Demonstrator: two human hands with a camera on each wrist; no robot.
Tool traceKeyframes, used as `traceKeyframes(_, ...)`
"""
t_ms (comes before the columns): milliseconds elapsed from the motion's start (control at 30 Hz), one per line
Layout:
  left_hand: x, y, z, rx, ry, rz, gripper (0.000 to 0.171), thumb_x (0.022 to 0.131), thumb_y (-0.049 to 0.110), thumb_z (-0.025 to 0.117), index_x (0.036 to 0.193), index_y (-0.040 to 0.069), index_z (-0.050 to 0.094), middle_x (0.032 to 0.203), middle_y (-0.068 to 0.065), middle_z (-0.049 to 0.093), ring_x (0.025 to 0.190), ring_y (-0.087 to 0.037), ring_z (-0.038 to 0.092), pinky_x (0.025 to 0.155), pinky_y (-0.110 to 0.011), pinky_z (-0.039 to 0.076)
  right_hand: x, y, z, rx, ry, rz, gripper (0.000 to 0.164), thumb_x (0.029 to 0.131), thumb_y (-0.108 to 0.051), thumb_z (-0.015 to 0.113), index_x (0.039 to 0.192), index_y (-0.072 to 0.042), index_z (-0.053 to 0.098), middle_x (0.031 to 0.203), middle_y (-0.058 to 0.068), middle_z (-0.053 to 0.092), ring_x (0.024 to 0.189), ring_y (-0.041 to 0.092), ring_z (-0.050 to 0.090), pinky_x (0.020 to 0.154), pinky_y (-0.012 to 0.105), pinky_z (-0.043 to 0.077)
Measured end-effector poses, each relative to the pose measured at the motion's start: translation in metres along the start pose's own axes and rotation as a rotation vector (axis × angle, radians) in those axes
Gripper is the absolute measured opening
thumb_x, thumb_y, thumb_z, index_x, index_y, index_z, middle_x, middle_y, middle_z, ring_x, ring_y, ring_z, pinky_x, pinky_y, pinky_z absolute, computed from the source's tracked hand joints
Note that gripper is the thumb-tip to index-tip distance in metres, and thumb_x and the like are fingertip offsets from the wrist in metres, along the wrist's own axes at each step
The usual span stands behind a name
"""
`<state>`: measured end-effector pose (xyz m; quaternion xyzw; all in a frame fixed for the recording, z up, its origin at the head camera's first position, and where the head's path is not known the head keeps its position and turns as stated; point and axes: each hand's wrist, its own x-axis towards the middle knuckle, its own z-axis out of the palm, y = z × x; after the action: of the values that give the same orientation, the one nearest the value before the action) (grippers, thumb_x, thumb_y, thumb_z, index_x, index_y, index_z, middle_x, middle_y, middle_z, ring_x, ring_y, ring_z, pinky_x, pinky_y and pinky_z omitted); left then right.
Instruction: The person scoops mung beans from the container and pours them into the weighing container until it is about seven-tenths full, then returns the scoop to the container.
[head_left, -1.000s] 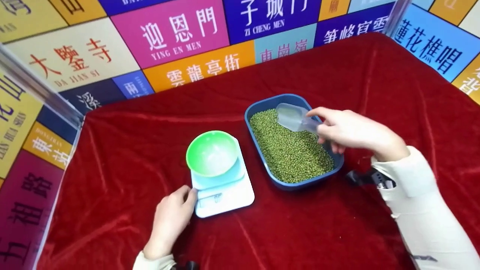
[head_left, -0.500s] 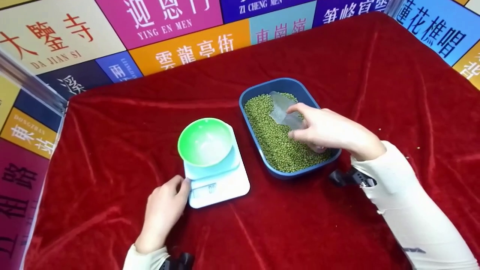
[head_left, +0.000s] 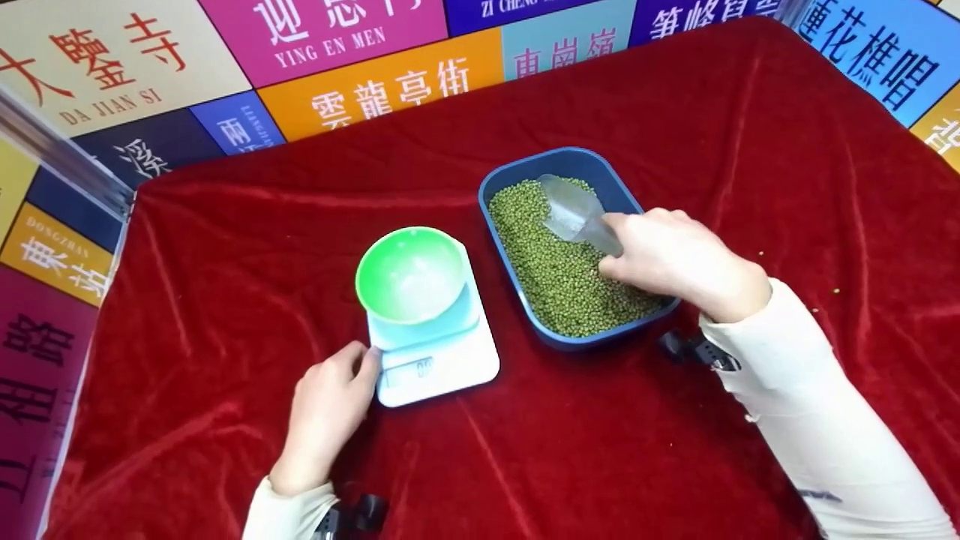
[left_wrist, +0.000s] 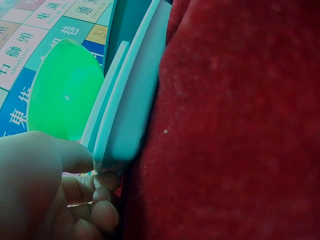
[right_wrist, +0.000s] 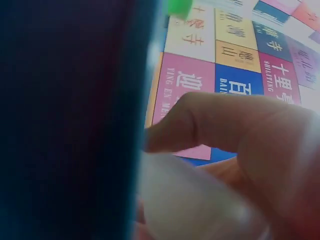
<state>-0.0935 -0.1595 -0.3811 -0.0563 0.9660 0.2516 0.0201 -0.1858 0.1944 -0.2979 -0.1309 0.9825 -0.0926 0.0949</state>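
Observation:
My right hand (head_left: 679, 259) grips the handle of a clear plastic scoop (head_left: 571, 210). The scoop's blade rests among green mung beans (head_left: 555, 289) in a blue tub (head_left: 507, 264). In the right wrist view the tub's dark wall (right_wrist: 65, 120) covers the left side, with the blurred scoop handle (right_wrist: 190, 205) under my thumb. To the left, a green bowl (head_left: 412, 277) sits on a white kitchen scale (head_left: 461, 375). My left hand (head_left: 330, 405) pinches the scale's near left edge, thumb above and fingers beneath, as the left wrist view shows.
Red velvet cloth (head_left: 562, 450) covers the table. A few loose beans (head_left: 836, 290) lie on it right of the tub. Panels with coloured Chinese lettering (head_left: 375, 97) stand along the back and sides.
My right hand has lowered the scoop from above the beans into them, and its fingers have closed more firmly round the handle. My left hand stays at the scale. The head view has shifted slightly.

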Motion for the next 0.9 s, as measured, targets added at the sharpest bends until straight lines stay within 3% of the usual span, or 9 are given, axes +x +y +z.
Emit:
traceKeyframes(67,0.001,0.0,0.0,0.001,0.0,0.001,0.033,0.094,0.039,0.044,0.067,0.021,0.052,0.053,0.0,0.045,0.055,-0.02,0.046,0.056,-0.03,0.037,0.001,0.001,0.002,-0.054,0.051,0.017,0.028,0.075,-0.027,0.055,0.095,-0.008,0.056,0.069,0.009,0.058,0.063,0.03,0.055,0.052,0.042,0.041)
traceKeyframes(133,0.001,0.0,0.0,0.002,0.0,0.001,0.033,0.094,0.039,0.044,0.067,0.021,0.052,0.053,0.001,0.046,0.054,-0.019,0.046,0.056,-0.03,0.037,0.002,0.003,0.005,-0.079,0.099,0.028,0.022,0.075,-0.026,0.054,0.088,-0.007,0.054,0.071,0.01,0.058,0.061,0.031,0.055,0.047,0.043,0.04)
traceKeyframes(300,0.001,0.0,0.001,-0.006,-0.004,-0.001,0.033,0.094,0.037,0.044,0.067,0.02,0.052,0.053,0.0,0.045,0.055,-0.02,0.046,0.057,-0.03,0.037,-0.001,0.012,-0.001,-0.125,0.192,-0.008,0.02,0.08,-0.021,0.058,0.093,-0.006,0.058,0.074,0.01,0.059,0.059,0.031,0.055,0.039,0.042,0.037)
traceKeyframes(500,0.0,0.0,0.0,-0.016,-0.002,0.002,0.033,0.094,0.037,0.044,0.067,0.02,0.051,0.053,-0.001,0.044,0.055,-0.02,0.045,0.056,-0.03,0.037,-0.027,0.015,-0.032,-0.152,0.12,-0.017,0.019,0.079,-0.029,0.068,0.096,-0.022,0.066,0.077,0.0,0.065,0.062,0.024,0.057,0.042,0.041,0.037)
traceKeyframes(600,0.001,0.0,-0.001,-0.015,-0.002,0.003,0.033,0.094,0.037,0.044,0.067,0.02,0.051,0.053,-0.001,0.043,0.054,-0.019,0.045,0.055,-0.029,0.037,-0.042,0.012,-0.041,-0.188,0.141,-0.028,0.016,0.076,-0.029,0.072,0.092,-0.028,0.068,0.07,-0.004,0.064,0.055,0.019,0.052,0.04,0.037,0.034)
traceKeyframes(800,0.001,0.0,-0.001,-0.012,-0.003,0.007,0.032,0.094,0.038,0.044,0.068,0.02,0.051,0.053,0.0,0.044,0.054,-0.019,0.045,0.055,-0.029,0.037,-0.058,0.007,-0.043,-0.251,0.281,-0.076,0.023,0.074,-0.016,0.071,0.091,-0.032,0.07,0.058,-0.004,0.054,0.043,0.015,0.042,0.034,0.032,0.027)
traceKeyframes(900,-0.001,-0.002,-0.001,-0.002,-0.013,-0.002,0.032,0.094,0.039,0.044,0.068,0.021,0.052,0.054,0.0,0.044,0.055,-0.019,0.046,0.057,-0.029,0.037,-0.06,0.008,-0.043,-0.246,0.26,-0.062,0.024,0.075,-0.017,0.069,0.091,-0.035,0.07,0.057,-0.006,0.054,0.043,0.016,0.041,0.033,0.032,0.026)
